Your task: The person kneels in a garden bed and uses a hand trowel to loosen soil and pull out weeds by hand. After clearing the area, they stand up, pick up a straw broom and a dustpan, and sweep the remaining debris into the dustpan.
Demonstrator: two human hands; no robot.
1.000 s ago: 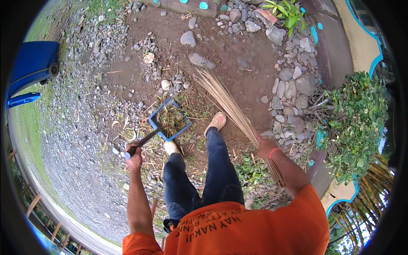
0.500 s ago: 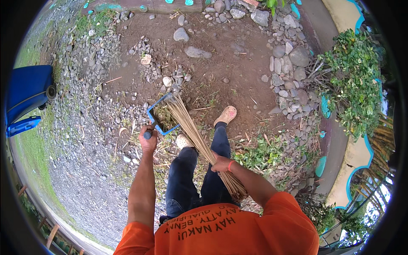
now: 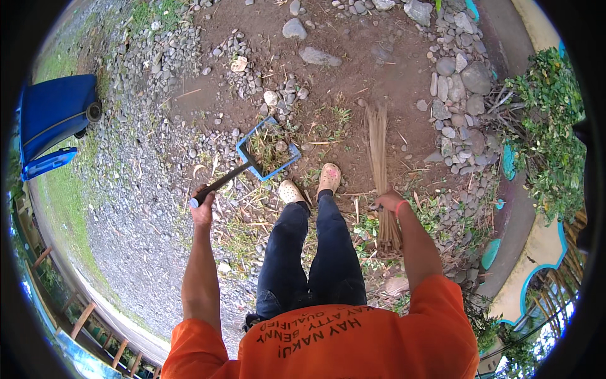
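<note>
My left hand (image 3: pixel 202 206) is closed round the dark handle of a blue-rimmed dustpan (image 3: pixel 287 165). The pan lies left of centre, past my feet, with dry leaves and grass bits in it or showing through it; I cannot tell which. In my right hand (image 3: pixel 389 201), a stick broom (image 3: pixel 378 148) is gripped round its bundle of thin tan sticks. Its fine ends point away from me over bare soil, to the right of the dustpan and apart from it. Below the hand the thick ends stick out toward me.
A blue wheeled bin (image 3: pixel 57 117) lies tipped at the far left. River stones (image 3: pixel 457 95) line the right side, beside a leafy shrub (image 3: pixel 546 120) and a low curved wall (image 3: pixel 533 287). Gravel (image 3: pixel 139 252) covers the left. My clogs (image 3: pixel 329 177) stand on littered soil.
The broom has swung right, away from the dustpan, and now points nearly straight ahead. My left hand has moved down and left, so the dustpan's handle slants and shows its length.
</note>
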